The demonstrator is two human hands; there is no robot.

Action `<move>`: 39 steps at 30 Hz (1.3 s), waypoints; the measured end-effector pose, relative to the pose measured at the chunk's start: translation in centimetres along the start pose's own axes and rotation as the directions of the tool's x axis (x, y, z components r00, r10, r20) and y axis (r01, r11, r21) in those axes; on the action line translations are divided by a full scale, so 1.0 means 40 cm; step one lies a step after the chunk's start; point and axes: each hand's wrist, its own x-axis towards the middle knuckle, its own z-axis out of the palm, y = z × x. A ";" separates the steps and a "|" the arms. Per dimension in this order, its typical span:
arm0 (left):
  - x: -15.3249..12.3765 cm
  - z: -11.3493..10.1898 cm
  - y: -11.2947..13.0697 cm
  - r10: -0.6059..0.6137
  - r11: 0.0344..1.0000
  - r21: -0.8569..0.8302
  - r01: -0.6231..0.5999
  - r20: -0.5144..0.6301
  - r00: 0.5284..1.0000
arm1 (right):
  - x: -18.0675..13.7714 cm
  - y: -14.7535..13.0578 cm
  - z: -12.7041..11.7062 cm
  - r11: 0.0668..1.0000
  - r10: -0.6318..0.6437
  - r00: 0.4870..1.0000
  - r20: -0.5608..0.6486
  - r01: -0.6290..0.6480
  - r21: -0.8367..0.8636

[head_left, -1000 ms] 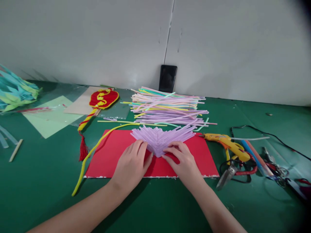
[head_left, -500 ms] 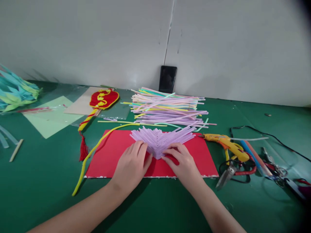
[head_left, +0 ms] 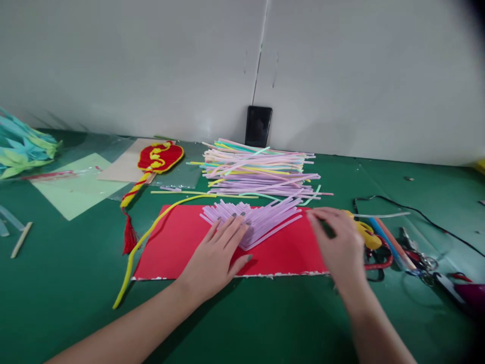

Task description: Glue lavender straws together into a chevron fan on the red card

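Observation:
Purple pipe cleaners point(head_left: 267, 218), bent into nested V shapes, lie on a red sheet point(head_left: 170, 247) with a ragged white front edge. My left hand point(head_left: 222, 247) rests palm down across the left side of the V, fingers stretched out and thumb apart. My right hand point(head_left: 339, 240) is over the right edge of the red sheet, smeared by motion. It covers much of the yellow glue gun point(head_left: 369, 236), and whether it touches the gun is hidden. One purple strand on the V's right arm sits slightly apart from the others.
Behind the sheet lies a pile of coloured pipe cleaners point(head_left: 257, 169); a phone point(head_left: 258, 126) leans on the wall. A red-and-yellow fan ornament point(head_left: 161, 157) and a yellow pipe cleaner point(head_left: 131, 265) are at left. Glue sticks point(head_left: 392, 242), keys point(head_left: 428, 263) and a black cable point(head_left: 420, 220) lie right.
My right hand has left the tip of the purple V and moved right to the glue gun. My left hand has flattened and shifted onto the pipe cleaners.

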 end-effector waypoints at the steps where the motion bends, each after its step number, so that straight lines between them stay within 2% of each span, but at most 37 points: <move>1: 0.001 0.001 -0.001 0.004 1.000 -0.011 -0.003 0.035 0.999 | 0.012 0.037 -0.024 0.993 0.053 0.998 -0.042 -0.058 -0.106; 3: 0.001 0.001 -0.002 -0.001 0.999 -0.034 0.004 0.089 0.996 | 0.032 0.107 -0.067 0.920 0.190 0.980 -0.060 -0.199 -0.338; 4: 0.001 0.000 -0.002 -0.007 0.999 -0.046 0.012 0.107 0.994 | 0.039 0.136 -0.082 0.871 0.278 0.960 -0.032 -0.266 -0.414; 5: 0.002 0.000 -0.002 -0.013 0.998 -0.058 0.020 0.120 0.993 | 0.044 0.161 -0.092 0.834 0.365 0.929 0.064 -0.295 -0.465; 8: 0.003 -0.003 -0.001 -0.036 0.995 -0.090 0.049 0.139 0.990 | 0.053 0.208 -0.096 0.762 0.587 0.755 0.292 -0.393 -0.515; 10: 0.004 -0.003 0.000 -0.046 0.993 -0.104 0.061 0.136 0.990 | 0.056 0.226 -0.085 0.725 0.650 0.683 0.333 -0.426 -0.541; 13: 0.003 -0.002 0.001 -0.046 0.992 -0.113 0.059 0.110 0.993 | 0.057 0.246 -0.072 0.709 0.667 0.652 0.359 -0.410 -0.574; 18: 0.000 0.004 0.001 -0.059 0.990 -0.118 0.072 0.108 0.992 | 0.048 0.262 -0.072 0.740 0.622 0.693 0.364 -0.368 -0.563; 26: -0.002 0.007 0.000 -0.053 0.985 -0.160 0.067 0.091 0.994 | 0.052 0.239 -0.098 0.751 0.568 0.813 0.126 -0.450 -0.482; 29: -0.002 0.007 -0.001 -0.059 0.984 -0.165 0.072 0.088 0.994 | 0.058 0.191 -0.118 0.765 0.548 0.836 0.017 -0.493 -0.415; 32: -0.001 0.006 -0.001 -0.058 0.983 -0.167 0.071 0.078 0.995 | 0.051 0.118 -0.123 0.775 0.548 0.837 -0.013 -0.513 -0.370; 36: -0.001 0.002 -0.001 -0.061 0.985 -0.159 0.072 0.071 0.996 | 0.006 0.039 -0.086 0.837 0.456 0.889 0.039 -0.413 -0.359; 39: -0.001 0.000 -0.002 -0.053 0.983 -0.172 0.061 0.049 0.997 | -0.037 0.020 -0.046 0.887 0.372 0.927 0.057 -0.337 -0.315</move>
